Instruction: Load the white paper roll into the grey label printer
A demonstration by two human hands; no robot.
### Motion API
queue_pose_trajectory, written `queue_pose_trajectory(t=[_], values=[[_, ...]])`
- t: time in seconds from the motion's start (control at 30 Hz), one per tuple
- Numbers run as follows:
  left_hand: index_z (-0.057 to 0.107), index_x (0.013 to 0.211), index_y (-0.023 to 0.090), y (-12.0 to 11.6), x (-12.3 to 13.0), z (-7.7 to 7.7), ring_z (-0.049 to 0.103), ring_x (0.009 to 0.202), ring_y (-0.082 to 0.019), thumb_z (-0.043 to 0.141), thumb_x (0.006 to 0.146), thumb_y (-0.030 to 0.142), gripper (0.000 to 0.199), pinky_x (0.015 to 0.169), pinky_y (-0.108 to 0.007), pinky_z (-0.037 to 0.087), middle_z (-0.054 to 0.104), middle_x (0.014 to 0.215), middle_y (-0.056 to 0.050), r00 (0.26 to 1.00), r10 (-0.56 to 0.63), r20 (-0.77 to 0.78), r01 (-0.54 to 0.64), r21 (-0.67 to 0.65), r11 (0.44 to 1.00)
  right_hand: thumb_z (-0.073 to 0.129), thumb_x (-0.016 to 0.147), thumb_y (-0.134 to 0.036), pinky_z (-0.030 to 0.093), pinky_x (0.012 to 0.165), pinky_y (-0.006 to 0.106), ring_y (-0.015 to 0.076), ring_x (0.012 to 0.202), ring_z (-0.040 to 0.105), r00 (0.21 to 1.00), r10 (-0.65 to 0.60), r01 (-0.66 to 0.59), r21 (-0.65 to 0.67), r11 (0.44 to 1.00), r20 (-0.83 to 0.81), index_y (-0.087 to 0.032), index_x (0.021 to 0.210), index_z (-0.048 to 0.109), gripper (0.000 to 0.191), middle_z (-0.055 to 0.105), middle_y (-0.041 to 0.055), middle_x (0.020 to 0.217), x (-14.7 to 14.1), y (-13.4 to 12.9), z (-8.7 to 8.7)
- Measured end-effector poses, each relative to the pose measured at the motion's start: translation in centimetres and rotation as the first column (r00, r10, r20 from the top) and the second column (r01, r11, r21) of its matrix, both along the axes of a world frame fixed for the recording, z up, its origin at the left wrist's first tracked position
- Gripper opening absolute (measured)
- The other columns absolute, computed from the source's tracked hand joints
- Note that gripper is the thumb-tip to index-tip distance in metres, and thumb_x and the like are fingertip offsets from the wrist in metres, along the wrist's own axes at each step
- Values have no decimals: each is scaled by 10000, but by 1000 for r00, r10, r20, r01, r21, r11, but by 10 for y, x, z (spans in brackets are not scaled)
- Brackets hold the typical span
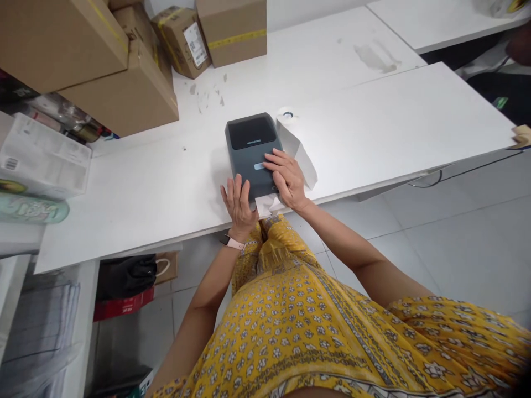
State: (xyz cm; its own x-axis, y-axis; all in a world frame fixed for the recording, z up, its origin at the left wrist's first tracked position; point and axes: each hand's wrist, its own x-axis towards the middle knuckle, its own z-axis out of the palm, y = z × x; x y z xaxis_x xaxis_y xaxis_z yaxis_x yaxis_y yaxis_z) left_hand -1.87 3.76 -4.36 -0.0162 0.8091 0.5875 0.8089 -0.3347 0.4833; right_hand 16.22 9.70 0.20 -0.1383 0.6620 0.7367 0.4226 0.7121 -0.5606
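A dark grey label printer (pixel 251 157) with a black window on its top and a small pale blue button or light sits near the front edge of the white table. At its front left corner is my left hand (pixel 239 207), fingers stretched out against the case and thumb by the paper. My right hand (pixel 287 176) lies over the printer's right side, fingers extended beside the pale blue button. White label paper (pixel 267 204) sticks out at the front, between my hands. Behind the printer lies a paper roll (pixel 287 115), and a loose white strip (pixel 305 157) curls along the right side.
Cardboard boxes (pixel 232 27) with yellow tape stand at the back left of the white table (pixel 373 121). A white package (pixel 45 155) and a pale green bottle-like item (pixel 33 209) are at the far left. Below is a shelf with a black bag (pixel 128 276).
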Motion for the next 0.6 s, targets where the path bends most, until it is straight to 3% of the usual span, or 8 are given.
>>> queue_pose_trajectory(t=[0.23,0.37,0.43,0.5,0.53,0.57,0.6], values=[[617,1273,201,10,-1,-12,352,1580,-315,403,915,799,729,1329,-560,126,601,1495,-190,997,-22,69,22,-3,1000,321,1087,-452,386,1246,598,275,1420,576,999,-6,5,-25,1000,-49,-322,1263,728,462,725,29,1366,-1,1,-8],[606,1296,184,-6,2,7,376,1562,-330,531,872,787,741,1292,-546,261,568,1529,-199,986,-48,157,51,-15,999,331,1088,-482,375,1259,589,268,1460,535,998,31,-36,-88,995,-53,-316,1289,714,463,692,35,1426,1,-4,0],[603,1309,180,-26,4,19,447,1511,-332,615,849,743,728,1221,-527,385,569,1524,-199,950,27,313,-16,-39,999,324,1091,-503,366,1270,579,261,1502,485,996,42,-52,-141,989,-75,-319,1361,672,477,648,34,1488,3,-8,4],[650,1218,186,-45,6,31,608,1339,-298,599,895,670,584,1063,-462,528,658,1400,-176,814,185,550,-112,-164,980,331,1092,-514,355,1282,559,248,1533,442,993,45,-65,-179,982,-113,-330,1428,620,480,605,30,1539,4,-12,7],[687,1106,189,-51,7,36,692,1177,-269,551,926,653,517,947,-415,576,726,1252,-153,716,249,653,-73,-285,956,339,1092,-517,349,1288,550,243,1540,431,991,46,-70,-189,979,-128,-336,1441,608,476,595,28,1549,4,-13,8],[706,982,185,-54,9,41,736,992,-242,500,943,653,513,822,-374,594,764,1085,-134,614,296,732,56,-415,908,346,1090,-520,344,1291,547,242,1543,427,990,44,-71,-197,978,-134,-340,1438,609,472,596,26,1548,4,-14,8],[709,890,178,-54,11,46,737,829,-219,469,944,663,544,715,-347,585,769,944,-122,516,340,786,241,-514,823,348,1089,-525,341,1291,551,244,1542,428,990,40,-66,-202,977,-133,-342,1425,619,469,606,25,1537,4,-14,8]])
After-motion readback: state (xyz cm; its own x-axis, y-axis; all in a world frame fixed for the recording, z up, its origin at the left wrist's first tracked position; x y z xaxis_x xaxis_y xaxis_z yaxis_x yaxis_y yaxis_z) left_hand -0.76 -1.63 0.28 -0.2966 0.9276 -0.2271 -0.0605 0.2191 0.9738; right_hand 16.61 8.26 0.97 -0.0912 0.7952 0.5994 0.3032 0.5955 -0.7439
